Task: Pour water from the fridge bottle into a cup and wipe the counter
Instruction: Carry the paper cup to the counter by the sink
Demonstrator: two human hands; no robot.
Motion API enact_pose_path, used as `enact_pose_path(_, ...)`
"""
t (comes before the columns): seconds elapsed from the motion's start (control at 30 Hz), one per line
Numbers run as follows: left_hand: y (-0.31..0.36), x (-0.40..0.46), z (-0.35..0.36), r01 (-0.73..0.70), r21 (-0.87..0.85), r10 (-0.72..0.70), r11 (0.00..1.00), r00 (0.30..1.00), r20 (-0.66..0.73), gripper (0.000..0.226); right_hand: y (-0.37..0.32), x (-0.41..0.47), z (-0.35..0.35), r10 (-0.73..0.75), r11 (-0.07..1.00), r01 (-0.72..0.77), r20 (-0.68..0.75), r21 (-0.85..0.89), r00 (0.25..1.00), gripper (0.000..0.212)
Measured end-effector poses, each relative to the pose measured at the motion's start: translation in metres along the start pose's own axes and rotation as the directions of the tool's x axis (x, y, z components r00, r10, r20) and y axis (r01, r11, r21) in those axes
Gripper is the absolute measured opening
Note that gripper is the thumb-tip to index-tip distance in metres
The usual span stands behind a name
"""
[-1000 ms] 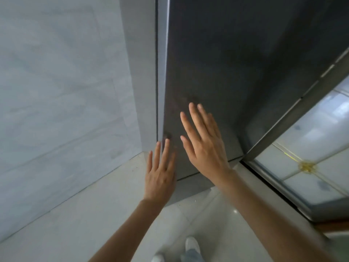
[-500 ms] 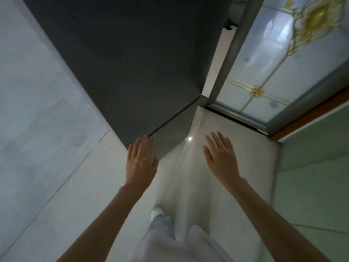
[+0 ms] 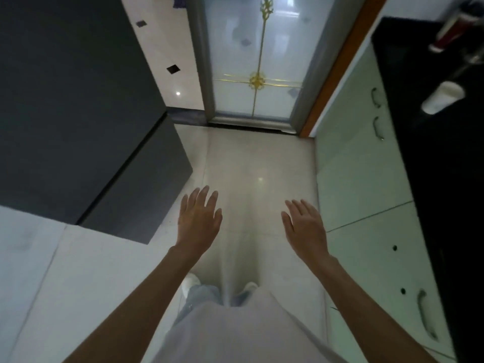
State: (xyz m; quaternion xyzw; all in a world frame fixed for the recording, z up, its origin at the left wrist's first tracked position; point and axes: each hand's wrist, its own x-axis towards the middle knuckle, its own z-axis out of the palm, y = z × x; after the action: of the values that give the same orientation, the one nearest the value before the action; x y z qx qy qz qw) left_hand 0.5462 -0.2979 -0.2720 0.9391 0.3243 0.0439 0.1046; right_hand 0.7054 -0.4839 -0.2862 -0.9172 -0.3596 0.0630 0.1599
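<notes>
My left hand (image 3: pixel 199 218) and my right hand (image 3: pixel 305 227) hang out in front of me over the pale floor tiles, palms down, fingers spread, holding nothing. The dark grey fridge (image 3: pixel 78 113) stands at the left with its doors closed, a little apart from my left hand. At the right runs a black counter (image 3: pixel 429 158). A white cup (image 3: pixel 442 96) stands on it, and a red-and-white bottle-like thing (image 3: pixel 453 32), blurred, lies further back. No water bottle shows.
Pale green cabinet doors (image 3: pixel 361 179) with metal handles sit under the counter. A frosted glass door (image 3: pixel 258 61) with gold trim and a wooden frame closes the far end. My feet (image 3: pixel 193 282) are on the tiles between fridge and cabinets.
My view has swung right from the fridge front to the aisle. Both hands have come off the fridge door and dropped lower. The counter and cup have come into sight.
</notes>
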Motion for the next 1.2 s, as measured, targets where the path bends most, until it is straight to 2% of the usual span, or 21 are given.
enact_pose_path(0.23,0.094,0.038,0.013,-0.23,-0.041,0.232,0.972,0.971,0.054,0.042,0.074,-0.02,-0.031,0.192,0.981,-0.19,-0.1,0.028,0.976,0.052)
enact_pose_path(0.53,0.172,0.118,0.014,-0.462,-0.058,0.466,0.885,0.88,0.096,0.043,0.13,0.004,-0.065,0.353,0.934,-0.355,-0.25,0.036,0.902,0.054)
enact_pose_path(0.67,0.205,0.176,0.008,-0.553,-0.062,0.557,0.831,0.825,0.096,0.046,0.15,0.038,-0.081,0.424,0.9,-0.435,-0.295,0.03,0.856,0.055)
enact_pose_path(0.8,0.235,0.237,0.006,-0.633,-0.082,0.639,0.769,0.764,0.091,0.046,0.164,0.074,-0.099,0.508,0.849,-0.527,-0.329,0.036,0.796,0.042)
enact_pose_path(0.93,0.261,0.291,0.004,-0.716,-0.086,0.721,0.693,0.685,0.105,0.048,0.177,0.115,-0.113,0.557,0.796,-0.605,-0.412,0.019,0.721,0.051)
enact_pose_path(1.07,0.288,0.337,0.006,-0.785,-0.075,0.784,0.615,0.6,0.157,0.052,0.187,0.152,-0.127,0.599,0.753,-0.656,-0.472,0.056,0.647,0.051)
enact_pose_path(1.2,0.322,0.371,0.011,-0.817,-0.099,0.819,0.568,0.549,0.165,0.052,0.206,0.181,-0.14,0.609,0.728,-0.685,-0.502,0.046,0.614,0.051)
